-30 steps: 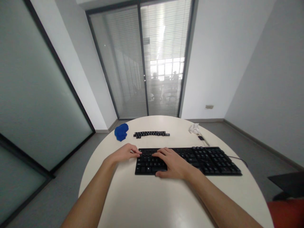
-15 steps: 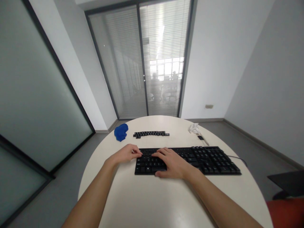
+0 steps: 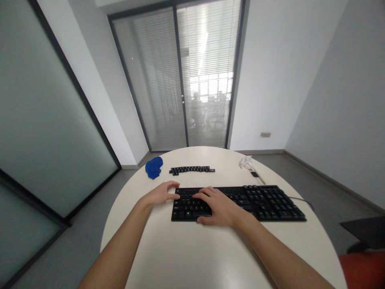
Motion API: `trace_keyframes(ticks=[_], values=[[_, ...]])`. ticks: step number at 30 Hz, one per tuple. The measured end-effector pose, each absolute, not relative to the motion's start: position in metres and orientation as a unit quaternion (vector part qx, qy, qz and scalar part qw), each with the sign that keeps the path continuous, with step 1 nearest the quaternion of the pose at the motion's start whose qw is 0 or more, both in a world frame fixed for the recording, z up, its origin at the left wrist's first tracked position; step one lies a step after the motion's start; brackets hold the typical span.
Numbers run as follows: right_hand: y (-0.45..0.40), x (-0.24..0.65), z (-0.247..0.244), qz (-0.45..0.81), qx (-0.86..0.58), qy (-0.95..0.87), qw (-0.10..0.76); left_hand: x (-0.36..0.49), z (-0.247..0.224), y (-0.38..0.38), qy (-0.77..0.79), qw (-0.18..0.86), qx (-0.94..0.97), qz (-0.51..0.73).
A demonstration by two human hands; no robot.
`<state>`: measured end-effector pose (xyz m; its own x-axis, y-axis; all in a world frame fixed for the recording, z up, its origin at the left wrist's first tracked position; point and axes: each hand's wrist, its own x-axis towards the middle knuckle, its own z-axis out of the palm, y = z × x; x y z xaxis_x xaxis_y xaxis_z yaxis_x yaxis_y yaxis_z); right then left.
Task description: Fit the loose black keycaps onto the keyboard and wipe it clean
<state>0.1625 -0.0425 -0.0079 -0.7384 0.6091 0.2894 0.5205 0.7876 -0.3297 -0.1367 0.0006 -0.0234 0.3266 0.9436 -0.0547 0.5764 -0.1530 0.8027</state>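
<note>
The left hand, thumb and fingers parted, touches the black keyboard's left edge, while the right hand lies half-spread across its keys.

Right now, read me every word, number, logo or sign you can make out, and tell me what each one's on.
No text can be read for certain.
Black keyboard: pale marks on its keys, too small to read.
Row of loose black keys: pale marks, also too small.
Blue item: no text visible.
Wall plate: no text visible.
</note>
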Motion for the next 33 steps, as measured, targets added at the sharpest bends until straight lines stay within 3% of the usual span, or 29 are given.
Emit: trace_keyframes(ticks=[23, 33], values=[[-0.043, 0.162, -0.006, 0.116, -0.308, -0.924, 0.196, -0.134, -0.020, -0.003, 0.516, 0.361, 0.742, 0.229], [-0.046, 0.160, -0.006, 0.109, -0.313, -0.924, 0.191, -0.128, -0.031, 0.000, 0.513, 0.203, 0.754, 0.357]])
